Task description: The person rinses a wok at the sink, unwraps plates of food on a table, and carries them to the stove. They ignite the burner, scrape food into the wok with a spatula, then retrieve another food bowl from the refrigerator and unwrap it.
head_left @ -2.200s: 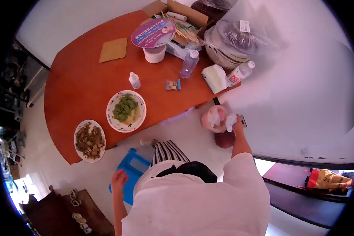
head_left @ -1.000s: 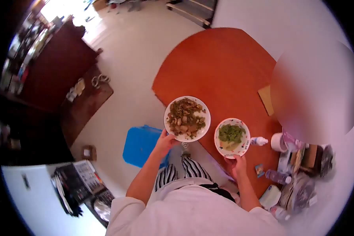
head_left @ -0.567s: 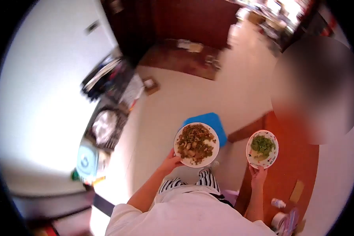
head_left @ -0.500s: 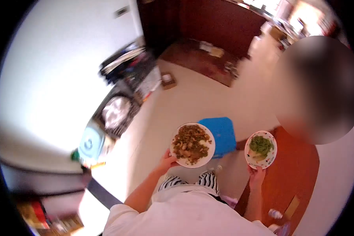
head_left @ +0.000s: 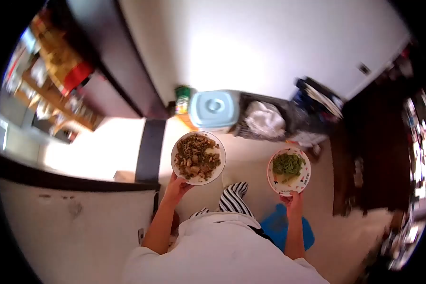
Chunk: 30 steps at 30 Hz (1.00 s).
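Observation:
My left hand (head_left: 176, 189) grips the lower left rim of a white plate (head_left: 198, 157) heaped with brown and green chopped food. On the right, my right hand (head_left: 293, 202) has its fingers on the lower rim of a patterned white bowl (head_left: 289, 171) with leafy greens in it. Both dishes are held level in the air in front of my body, apart from each other. The fingers under each dish are partly hidden.
A blue stool (head_left: 275, 228) stands below my right forearm. Along the white wall are a light-blue lidded bin (head_left: 214, 109), a green can (head_left: 182, 99) and a dark crate (head_left: 265, 118). A doorway with a dark threshold (head_left: 150, 149) lies left, beside a wall edge.
Both hands took up the dishes from the red table. The view has since swung away, the table has left sight, and the doorway and bin have come into view ahead.

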Each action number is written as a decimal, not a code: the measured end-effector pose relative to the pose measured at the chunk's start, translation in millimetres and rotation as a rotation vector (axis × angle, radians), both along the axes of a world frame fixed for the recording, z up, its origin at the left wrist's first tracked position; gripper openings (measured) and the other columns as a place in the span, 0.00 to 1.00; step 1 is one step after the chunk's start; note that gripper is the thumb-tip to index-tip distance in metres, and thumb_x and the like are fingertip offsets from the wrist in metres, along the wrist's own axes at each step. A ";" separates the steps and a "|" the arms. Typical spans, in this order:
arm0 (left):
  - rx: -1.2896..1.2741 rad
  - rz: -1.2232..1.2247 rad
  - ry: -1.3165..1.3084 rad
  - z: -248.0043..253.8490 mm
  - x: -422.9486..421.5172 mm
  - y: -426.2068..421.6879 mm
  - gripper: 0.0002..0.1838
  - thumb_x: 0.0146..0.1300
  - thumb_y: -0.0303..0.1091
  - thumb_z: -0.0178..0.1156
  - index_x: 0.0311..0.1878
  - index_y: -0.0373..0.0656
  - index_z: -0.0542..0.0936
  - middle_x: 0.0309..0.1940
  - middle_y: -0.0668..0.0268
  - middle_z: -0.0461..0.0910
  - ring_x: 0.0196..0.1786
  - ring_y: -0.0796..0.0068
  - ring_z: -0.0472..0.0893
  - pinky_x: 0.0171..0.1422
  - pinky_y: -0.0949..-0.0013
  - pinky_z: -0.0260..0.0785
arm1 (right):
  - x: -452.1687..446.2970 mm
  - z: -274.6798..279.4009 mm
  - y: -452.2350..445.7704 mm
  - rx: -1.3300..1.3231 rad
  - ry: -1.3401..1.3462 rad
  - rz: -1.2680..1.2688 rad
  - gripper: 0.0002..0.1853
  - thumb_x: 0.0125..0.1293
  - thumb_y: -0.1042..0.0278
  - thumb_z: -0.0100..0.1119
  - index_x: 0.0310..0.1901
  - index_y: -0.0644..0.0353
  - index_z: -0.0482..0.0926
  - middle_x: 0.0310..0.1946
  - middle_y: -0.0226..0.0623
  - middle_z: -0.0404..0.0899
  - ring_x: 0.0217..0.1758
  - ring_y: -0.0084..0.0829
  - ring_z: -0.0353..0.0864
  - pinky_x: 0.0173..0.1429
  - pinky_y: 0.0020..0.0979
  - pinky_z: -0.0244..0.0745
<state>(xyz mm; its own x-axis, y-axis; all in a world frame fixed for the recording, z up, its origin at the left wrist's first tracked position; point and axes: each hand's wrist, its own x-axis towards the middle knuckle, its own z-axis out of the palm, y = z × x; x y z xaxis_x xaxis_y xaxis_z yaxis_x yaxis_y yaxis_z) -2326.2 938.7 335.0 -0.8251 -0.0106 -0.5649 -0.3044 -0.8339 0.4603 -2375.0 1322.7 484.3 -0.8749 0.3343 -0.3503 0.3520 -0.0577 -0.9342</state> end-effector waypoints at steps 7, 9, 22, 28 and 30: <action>0.212 0.402 -0.157 124.5 62.1 -181.3 0.27 0.53 0.22 0.45 0.58 0.51 0.58 0.50 0.61 0.69 0.48 0.65 0.75 0.52 0.60 0.72 | -28.9 173.2 -238.8 0.179 -0.094 0.345 0.23 0.53 0.74 0.44 0.54 0.62 0.61 0.39 0.43 0.74 0.33 0.35 0.80 0.29 0.30 0.80; 0.260 0.515 -0.189 186.4 73.8 -247.0 0.27 0.53 0.21 0.45 0.57 0.52 0.59 0.49 0.61 0.70 0.48 0.64 0.75 0.52 0.59 0.72 | -50.6 212.1 -304.5 0.175 -0.169 0.505 0.25 0.53 0.75 0.43 0.56 0.62 0.60 0.41 0.43 0.73 0.33 0.35 0.80 0.28 0.30 0.81; 0.131 1.240 -0.218 177.5 129.4 -251.0 0.28 0.51 0.20 0.43 0.58 0.48 0.57 0.53 0.57 0.66 0.53 0.59 0.72 0.54 0.57 0.70 | -151.7 124.9 -542.6 0.021 -0.320 1.449 0.22 0.55 0.75 0.44 0.55 0.63 0.61 0.40 0.39 0.73 0.33 0.30 0.80 0.26 0.31 0.81; 0.172 1.441 -0.234 143.1 109.5 -248.6 0.27 0.53 0.20 0.47 0.58 0.49 0.57 0.50 0.57 0.69 0.49 0.60 0.74 0.51 0.56 0.71 | -141.2 74.0 -632.2 -0.048 -0.411 1.585 0.19 0.55 0.72 0.45 0.50 0.63 0.63 0.38 0.40 0.74 0.32 0.31 0.80 0.25 0.30 0.80; 0.187 1.483 -0.310 145.8 102.8 -257.6 0.26 0.54 0.21 0.47 0.57 0.50 0.57 0.50 0.58 0.69 0.48 0.61 0.75 0.51 0.57 0.71 | -137.2 62.0 -676.4 -0.086 -0.391 1.671 0.18 0.55 0.72 0.45 0.49 0.64 0.62 0.36 0.41 0.75 0.30 0.32 0.80 0.24 0.29 0.79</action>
